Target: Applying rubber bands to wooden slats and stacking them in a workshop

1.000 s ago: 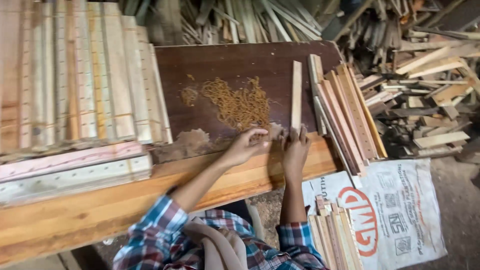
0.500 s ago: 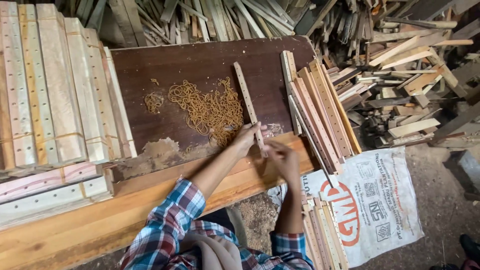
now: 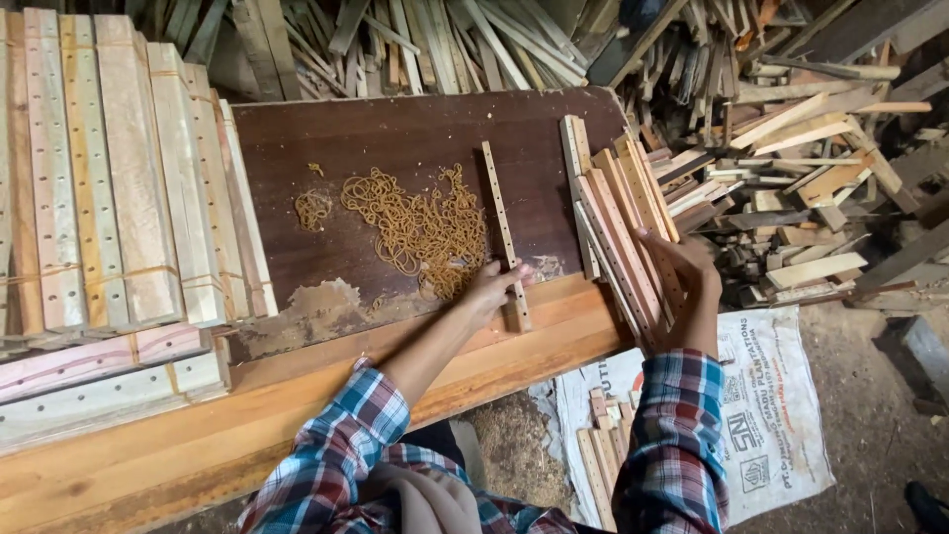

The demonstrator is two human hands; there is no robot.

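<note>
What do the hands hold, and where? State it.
Left hand presses the perforated slat near its lower end; right hand touches the slat stack, grip unclear.

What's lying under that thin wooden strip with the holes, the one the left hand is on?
The strip lies on the dark board, its near end on the lighter plank. The left hand covers part of it there.

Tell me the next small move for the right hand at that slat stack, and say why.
Probably close the right hand on the top slat of the loose slat stack and slide it toward the single drilled slat. The left hand already pins that slat flat on the dark board, with rubber bands heaped beside it.
</note>
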